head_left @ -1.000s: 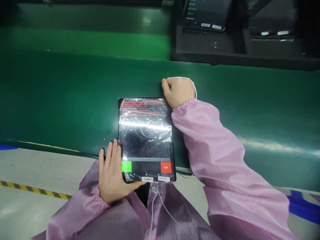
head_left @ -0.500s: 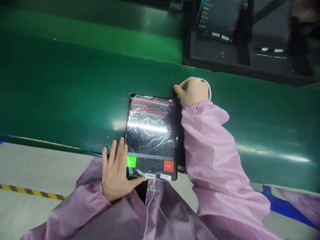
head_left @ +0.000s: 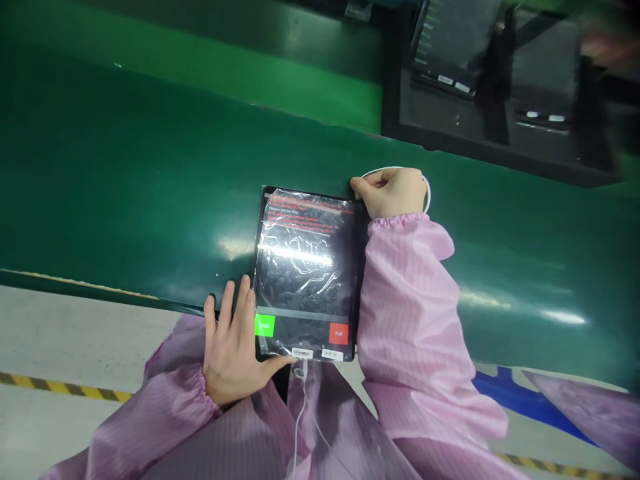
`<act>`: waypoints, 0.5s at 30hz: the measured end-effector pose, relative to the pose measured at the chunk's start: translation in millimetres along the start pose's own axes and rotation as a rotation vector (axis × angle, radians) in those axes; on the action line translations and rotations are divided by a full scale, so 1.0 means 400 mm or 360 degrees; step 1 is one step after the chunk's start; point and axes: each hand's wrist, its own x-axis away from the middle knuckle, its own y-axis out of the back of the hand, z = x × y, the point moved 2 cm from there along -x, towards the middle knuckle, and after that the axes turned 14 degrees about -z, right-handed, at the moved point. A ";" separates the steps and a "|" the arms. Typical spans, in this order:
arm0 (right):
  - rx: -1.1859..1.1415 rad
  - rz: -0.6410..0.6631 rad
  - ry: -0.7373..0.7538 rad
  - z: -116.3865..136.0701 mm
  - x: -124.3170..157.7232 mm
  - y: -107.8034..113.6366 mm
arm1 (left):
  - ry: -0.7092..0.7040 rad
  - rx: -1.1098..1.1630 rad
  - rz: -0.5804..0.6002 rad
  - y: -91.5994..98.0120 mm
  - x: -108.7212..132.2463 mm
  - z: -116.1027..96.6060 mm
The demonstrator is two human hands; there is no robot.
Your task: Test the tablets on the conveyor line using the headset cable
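Note:
A black tablet (head_left: 305, 273) wrapped in clear film lies at the front edge of the green bench, its lower end past the edge. Red text, a green button and a red "Fail" button show on its screen. My left hand (head_left: 235, 347) is open, fingers spread along the lower left side and thumb along the bottom edge. My right hand (head_left: 393, 193) is closed in a pinch at the upper right corner, on a white cable (head_left: 427, 193) that loops around the hand; the cable's end is hidden. Another white cable (head_left: 301, 413) runs down from the tablet's bottom edge.
A black tray (head_left: 425, 127) at the upper right holds two more tablets (head_left: 455, 47). A blurred hand (head_left: 610, 50) shows beyond it at the far right. The green bench (head_left: 125, 180) spans the view, with yellow-and-black floor tape (head_left: 65, 387) below.
The view has shifted slightly, so the tray appears farther right and lower. My right hand and forearm have moved a little against the tablet; my left hand stays in place.

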 end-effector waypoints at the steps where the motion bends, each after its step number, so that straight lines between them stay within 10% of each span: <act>1: 0.0033 -0.0017 -0.0009 0.005 0.003 0.000 | 0.0010 0.0005 -0.0001 0.000 0.000 -0.001; 15: 0.0439 -0.0019 0.0054 0.036 0.022 0.028 | -0.0062 -0.0042 -0.0005 -0.004 0.007 -0.001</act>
